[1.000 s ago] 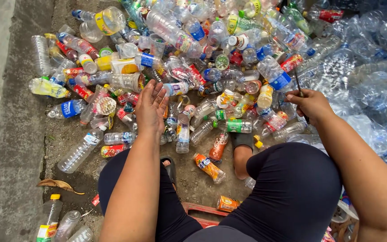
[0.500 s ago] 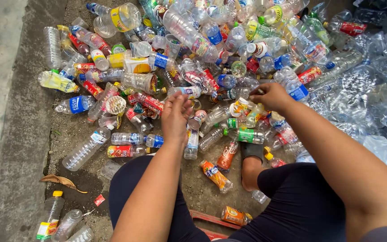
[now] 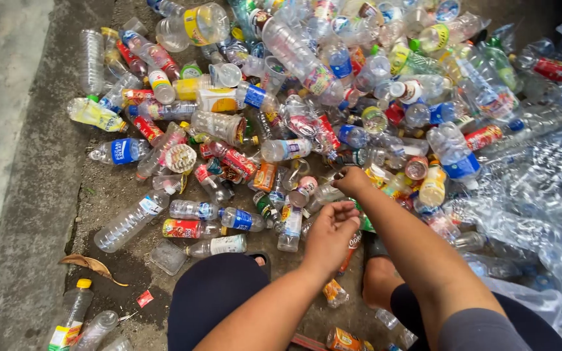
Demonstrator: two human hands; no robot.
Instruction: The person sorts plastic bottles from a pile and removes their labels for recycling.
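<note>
Both hands have drawn together over the bottle pile: right hand (image 3: 351, 179) pinches a small clear bottle (image 3: 323, 193) near centre; left hand (image 3: 330, 232) hovers just nearer, fingers loosely curled, empty.

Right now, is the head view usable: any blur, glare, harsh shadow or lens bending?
Head view: even, soft daylight with no hard shadows; small glints on the clear bottles at right; both hands, left hand and right hand, are reasonably sharp; the curb edge bows slightly, a sign of wide-angle distortion; the top right corner is dark.
</note>
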